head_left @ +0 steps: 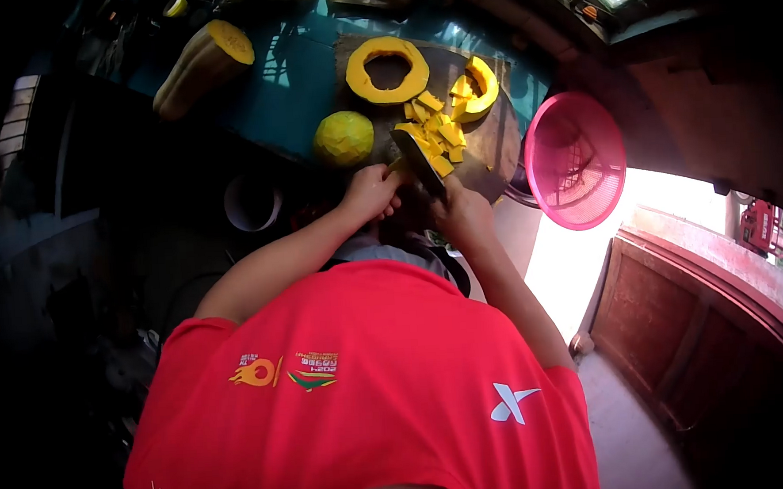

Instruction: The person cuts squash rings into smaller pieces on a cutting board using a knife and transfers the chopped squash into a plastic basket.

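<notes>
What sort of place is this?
Likely a home kitchen or similar food-prep spot: a knife, cut pumpkin chunks on a brown board, and a pink mesh basket nearby.

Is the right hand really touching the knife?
Touching. The head view shows it: the right hand is closed around the near end of the knife.

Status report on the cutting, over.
Right hand gripping dark-bladed knife; left hand close beside it. Yellow pumpkin chunks piled on brown board. Chunks crowd knife, possibly in the way.
</notes>
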A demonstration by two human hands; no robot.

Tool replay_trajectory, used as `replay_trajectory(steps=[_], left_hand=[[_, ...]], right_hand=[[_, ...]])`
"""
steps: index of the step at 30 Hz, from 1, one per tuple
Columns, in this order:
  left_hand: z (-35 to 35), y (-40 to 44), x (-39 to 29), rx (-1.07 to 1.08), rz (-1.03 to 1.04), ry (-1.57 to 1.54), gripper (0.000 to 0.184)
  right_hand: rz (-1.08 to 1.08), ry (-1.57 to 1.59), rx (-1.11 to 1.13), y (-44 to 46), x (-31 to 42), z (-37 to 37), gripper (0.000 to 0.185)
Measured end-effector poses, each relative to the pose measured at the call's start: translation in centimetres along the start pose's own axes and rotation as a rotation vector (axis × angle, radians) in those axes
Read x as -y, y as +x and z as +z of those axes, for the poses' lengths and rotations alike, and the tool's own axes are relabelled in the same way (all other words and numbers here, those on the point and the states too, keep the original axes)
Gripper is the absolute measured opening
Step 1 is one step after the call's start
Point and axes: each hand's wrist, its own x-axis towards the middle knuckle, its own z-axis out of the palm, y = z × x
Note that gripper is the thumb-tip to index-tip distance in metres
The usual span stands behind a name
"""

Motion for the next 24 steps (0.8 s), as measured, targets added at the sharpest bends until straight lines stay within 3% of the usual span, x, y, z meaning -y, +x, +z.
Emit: replay_trajectory(steps=[12,15,17,21,23,24], left_hand=[[-0.2,1.2,0.9,-0.001,0.002,-0.14,0.037],[0.1,1.6,1.7,-0.008,0.084,-0.15,0.037],[-0.1,1.6,1.7,0.006,0.019,-0.262,0.036],[-1.0,0.3,0.7,0.111,-0.019,-0.09,0.029],[-1.0,-0.9,0.0,-0.185,0.043,-0.044,0.022],[-0.9,-0.7,0.1,-0.187,0.042,-0.047,0.022]], right_hand=[[-0.004,-0.133,0.076,-0.3,1.4,-0.9,0.019],[0.019,-0.142,0.051,1.1,2.8,0.2,0.02],[0.009,-0.151,0.024,2.5,3.7,0.7,0.024],[0.068,-0.113,0.028,2.5,4.1,-0.4,0.029],[-0.002,-0.086,0.036,2.3,3.3,-0.9,0.026],[-0.005,-0.087,0.038,2.0,3.2,-1.3,0.026]])
